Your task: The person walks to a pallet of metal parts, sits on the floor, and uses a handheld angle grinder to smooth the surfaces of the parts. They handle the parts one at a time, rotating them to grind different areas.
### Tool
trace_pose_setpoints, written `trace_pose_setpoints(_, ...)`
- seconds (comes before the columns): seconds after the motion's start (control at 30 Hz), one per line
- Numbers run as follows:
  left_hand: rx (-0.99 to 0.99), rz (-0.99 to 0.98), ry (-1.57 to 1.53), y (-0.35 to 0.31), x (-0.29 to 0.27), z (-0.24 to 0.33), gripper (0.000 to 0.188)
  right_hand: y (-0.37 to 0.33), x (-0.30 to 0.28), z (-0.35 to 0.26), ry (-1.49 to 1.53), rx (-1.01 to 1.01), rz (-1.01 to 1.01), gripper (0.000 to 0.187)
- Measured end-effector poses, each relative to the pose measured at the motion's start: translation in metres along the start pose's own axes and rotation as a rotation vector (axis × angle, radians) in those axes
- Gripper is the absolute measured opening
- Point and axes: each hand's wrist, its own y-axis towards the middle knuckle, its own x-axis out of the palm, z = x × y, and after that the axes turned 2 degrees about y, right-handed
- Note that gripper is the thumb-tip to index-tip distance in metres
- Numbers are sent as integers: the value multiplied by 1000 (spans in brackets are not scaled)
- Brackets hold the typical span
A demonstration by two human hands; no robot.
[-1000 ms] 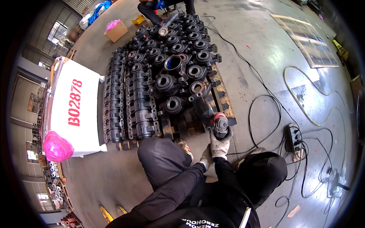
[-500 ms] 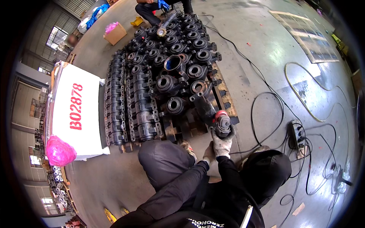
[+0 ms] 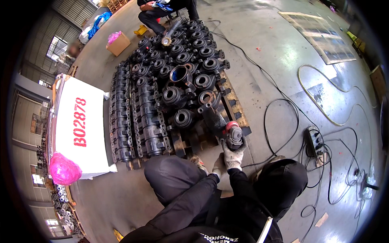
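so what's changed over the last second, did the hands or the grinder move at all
Hardly anything. The right hand keeps its grip on the grinder, its head kept against the dark casting at the near corner of the pallet. The left hand stays low beside it. The view has shifted slightly. The castings, white crate and cables lie as before.

White crate, pink bag, power strip.

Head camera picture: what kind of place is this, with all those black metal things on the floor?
Probably a factory or metal workshop. Rows of dark cast-metal parts lie stacked on a wooden pallet, power cables snake across a bare concrete floor, and the right hand holds a grinder.
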Motion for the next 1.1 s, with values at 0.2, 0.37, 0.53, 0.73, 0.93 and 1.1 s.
trace_pose_setpoints(0.2, -25, -118, 185, -10, -35, 34, 38, -6, 1, -7, 34, 107, -13, 84)
trace_pose_setpoints(0.37, -27, -152, 81, -13, -49, 74, 30, -3, -4, 0, 40, 190, 24, 84)
trace_pose_setpoints(0.53, 0, -272, 54, -22, -34, 62, 32, -5, -15, -1, -71, 239, 12, 84)
trace_pose_setpoints(0.73, 90, -291, 984, -33, -35, -79, 43, -32, 16, -22, 72, 226, -60, 86)
trace_pose_setpoints(0.93, -71, -318, 139, -9, 11, 30, 44, 3, -31, 2, -89, 230, 35, 86)
trace_pose_setpoints(1.1, -34, -275, 411, -22, -34, 34, 42, -13, -8, -14, 27, 191, -9, 87)
